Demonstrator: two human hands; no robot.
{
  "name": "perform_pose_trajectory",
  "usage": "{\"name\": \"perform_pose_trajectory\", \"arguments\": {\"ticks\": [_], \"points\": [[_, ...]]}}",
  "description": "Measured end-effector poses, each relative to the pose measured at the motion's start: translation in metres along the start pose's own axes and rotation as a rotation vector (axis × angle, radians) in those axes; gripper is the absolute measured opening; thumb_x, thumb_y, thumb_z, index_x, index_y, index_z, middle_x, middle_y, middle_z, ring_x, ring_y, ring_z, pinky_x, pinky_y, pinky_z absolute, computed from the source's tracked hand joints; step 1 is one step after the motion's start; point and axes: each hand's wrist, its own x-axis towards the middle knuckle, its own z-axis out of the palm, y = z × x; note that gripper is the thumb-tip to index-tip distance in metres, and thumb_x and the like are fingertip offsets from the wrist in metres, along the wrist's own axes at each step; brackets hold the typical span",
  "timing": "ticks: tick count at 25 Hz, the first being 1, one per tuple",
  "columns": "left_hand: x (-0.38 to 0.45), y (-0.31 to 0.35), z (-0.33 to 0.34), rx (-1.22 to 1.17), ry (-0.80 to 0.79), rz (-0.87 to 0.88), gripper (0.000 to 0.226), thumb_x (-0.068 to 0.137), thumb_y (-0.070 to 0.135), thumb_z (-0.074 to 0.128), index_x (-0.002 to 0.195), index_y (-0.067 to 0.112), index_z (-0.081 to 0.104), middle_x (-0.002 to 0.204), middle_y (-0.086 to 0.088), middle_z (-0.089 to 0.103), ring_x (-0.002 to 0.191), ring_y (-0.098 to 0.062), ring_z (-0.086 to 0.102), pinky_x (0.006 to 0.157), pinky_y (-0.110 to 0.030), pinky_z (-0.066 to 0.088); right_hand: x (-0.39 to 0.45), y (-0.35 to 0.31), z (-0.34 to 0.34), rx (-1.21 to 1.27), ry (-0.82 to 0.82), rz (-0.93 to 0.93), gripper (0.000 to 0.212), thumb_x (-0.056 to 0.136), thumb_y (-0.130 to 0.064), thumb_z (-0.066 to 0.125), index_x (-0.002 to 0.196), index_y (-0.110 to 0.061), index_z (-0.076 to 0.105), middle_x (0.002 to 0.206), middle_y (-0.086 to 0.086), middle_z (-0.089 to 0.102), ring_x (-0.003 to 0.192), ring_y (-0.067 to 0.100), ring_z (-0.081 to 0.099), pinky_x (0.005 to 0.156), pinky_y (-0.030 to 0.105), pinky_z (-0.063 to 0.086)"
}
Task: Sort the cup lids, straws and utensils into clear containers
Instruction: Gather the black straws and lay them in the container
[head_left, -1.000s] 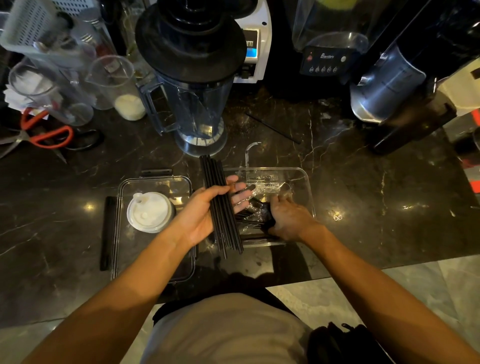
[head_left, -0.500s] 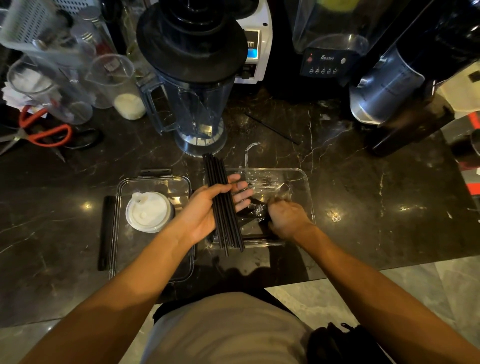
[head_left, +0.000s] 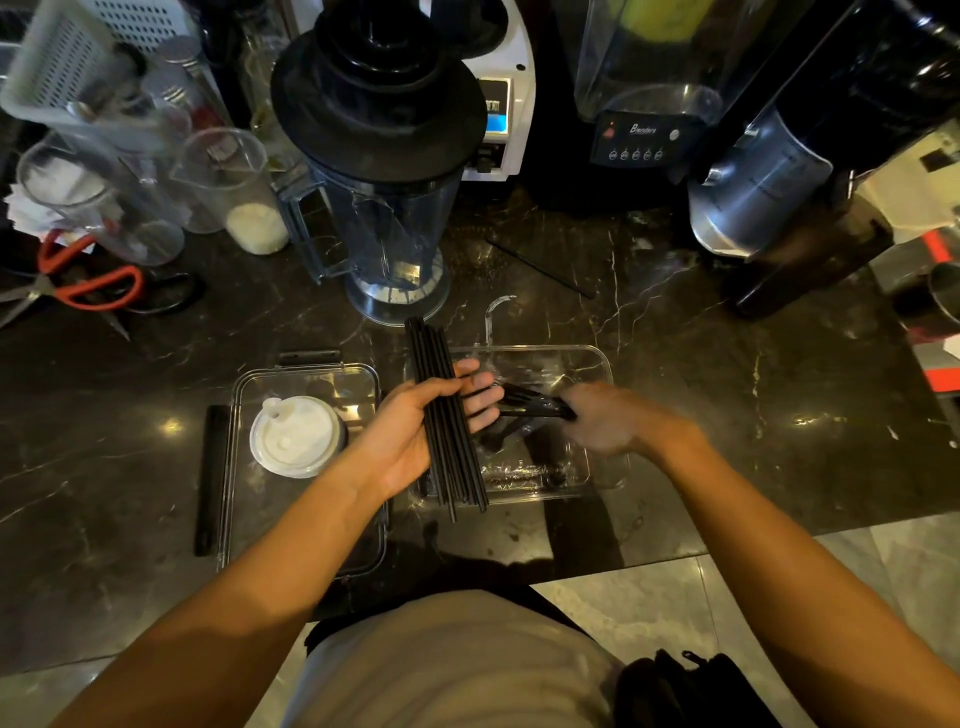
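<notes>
My left hand (head_left: 415, 431) grips a bundle of long black straws (head_left: 441, 410) held over the left edge of a clear container (head_left: 597, 364). My right hand (head_left: 610, 421), blurred by motion, holds black utensils (head_left: 535, 408) above that container. More black utensils and clear wrappers lie inside it. To the left sits a second clear container (head_left: 244, 467) with a white cup lid (head_left: 296, 436) in it.
A black-lidded blender jug (head_left: 384, 197) stands just behind the containers. One loose black straw (head_left: 540, 267) lies on the dark marble counter (head_left: 727, 415). Red-handled scissors (head_left: 88, 286) and clear measuring cups (head_left: 228, 187) sit far left; blender machines (head_left: 639, 104) line the back. A black bar (head_left: 210, 478) lies beside the left container.
My right hand has risen out of the right container and moved right with black utensils in it. My left hand has kept the straw bundle almost in place.
</notes>
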Motion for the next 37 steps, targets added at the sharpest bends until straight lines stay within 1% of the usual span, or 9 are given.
{"name": "perform_pose_trajectory", "arguments": {"ticks": [4, 9, 13, 17, 21, 25, 29, 33, 37], "points": [[0.003, -0.004, 0.004, 0.008, -0.009, -0.025, 0.030, 0.103, 0.001, 0.043, 0.127, 0.002, 0.060, 0.124, -0.024, 0.070, 0.122, -0.038, 0.066, 0.098, -0.048, 0.056, -0.019, 0.001, -0.019, -0.130, 0.082, 0.029, 0.008, 0.100, -0.016, 0.056, 0.101, -0.023, 0.060, 0.091, -0.003, 0.059, 0.084, 0.014, 0.058, 0.069, 0.029, 0.042], [0.003, -0.008, 0.009, 0.030, -0.009, -0.035, 0.028, 0.102, -0.001, 0.044, 0.124, 0.001, 0.061, 0.124, -0.025, 0.070, 0.119, -0.038, 0.068, 0.093, -0.048, 0.059, -0.040, 0.007, -0.036, -0.165, 0.129, 0.019, 0.016, 0.100, -0.024, 0.059, 0.086, -0.030, 0.056, 0.086, -0.007, 0.060, 0.081, 0.013, 0.059, 0.067, 0.027, 0.041], [0.000, -0.008, 0.012, 0.029, -0.018, -0.039, 0.026, 0.101, 0.000, 0.045, 0.122, 0.001, 0.061, 0.115, -0.022, 0.073, 0.112, -0.037, 0.071, 0.090, -0.043, 0.061, -0.053, 0.023, -0.053, 0.163, -0.042, 0.014, 0.005, 0.101, -0.016, 0.060, 0.098, -0.014, 0.063, 0.091, 0.012, 0.072, 0.076, 0.023, 0.069, 0.071, 0.033, 0.055], [-0.005, -0.004, 0.013, -0.003, -0.072, -0.015, 0.024, 0.100, 0.003, 0.045, 0.116, 0.005, 0.063, 0.104, -0.013, 0.073, 0.104, -0.030, 0.073, 0.089, -0.039, 0.061, -0.056, 0.042, -0.061, 0.439, -0.078, 0.003, 0.015, 0.101, -0.010, 0.060, 0.107, 0.004, 0.064, 0.085, 0.012, 0.067, 0.072, 0.020, 0.067, 0.067, 0.034, 0.056], [-0.007, 0.002, 0.010, -0.098, -0.077, 0.036, 0.022, 0.100, 0.003, 0.044, 0.109, 0.008, 0.064, 0.104, -0.011, 0.073, 0.104, -0.028, 0.074, 0.092, -0.039, 0.060, -0.054, 0.044, -0.058, 0.706, -0.146, -0.006, 0.006, 0.102, -0.009, 0.060, 0.100, -0.004, 0.061, 0.078, 0.008, 0.066, 0.066, 0.017, 0.066, 0.059, 0.028, 0.056], [-0.007, 0.002, 0.006, -0.147, -0.059, 0.063, 0.023, 0.101, 0.002, 0.044, 0.108, 0.008, 0.065, 0.112, -0.014, 0.073, 0.114, -0.030, 0.071, 0.095, -0.041, 0.059, -0.056, 0.023, -0.052, 0.879, -0.056, -0.080, 0.009, 0.100, -0.012, 0.063, 0.096, -0.005, 0.063, 0.073, 0.005, 0.068, 0.061, 0.016, 0.068, 0.053, 0.024, 0.056], [0.006, -0.003, 0.007, -0.129, -0.013, 0.065, 0.023, 0.100, 0.002, 0.049, 0.119, 0.005, 0.060, 0.128, -0.020, 0.067, 0.121, -0.034, 0.067, 0.096, -0.046, 0.058, -0.045, -0.016, -0.027, 1.049, -0.209, -0.205, 0.015, 0.100, -0.017, 0.065, 0.107, -0.004, 0.063, 0.076, 0.010, 0.067, 0.059, 0.021, 0.065, 0.052, 0.027, 0.057], [0.009, -0.003, 0.005, 0.017, 0.086, 0.045, 0.045, 0.100, 0.017, 0.050, 0.142, 0.000, 0.049, 0.133, -0.021, 0.064, 0.118, -0.034, 0.067, 0.091, -0.047, 0.056, -0.030, -0.038, -0.007, 1.127, -0.369, -0.203, 0.011, 0.101, -0.017, 0.061, 0.101, -0.006, 0.065, 0.075, 0.010, 0.065, 0.054, 0.019, 0.064, 0.048, 0.027, 0.055], [0.003, -0.001, 0.003, -0.029, 0.029, 0.078, 0.050, 0.097, 0.018, 0.052, 0.143, -0.001, 0.048, 0.131, -0.021, 0.061, 0.123, -0.036, 0.060, 0.105, -0.052, 0.048, -0.020, -0.045, 0.002, 1.234, -0.432, -0.159, 0.013, 0.102, -0.015, 0.056, 0.094, -0.009, 0.065, 0.072, 0.008, 0.063, 0.051, 0.017, 0.061, 0.045, 0.025, 0.053]]}}
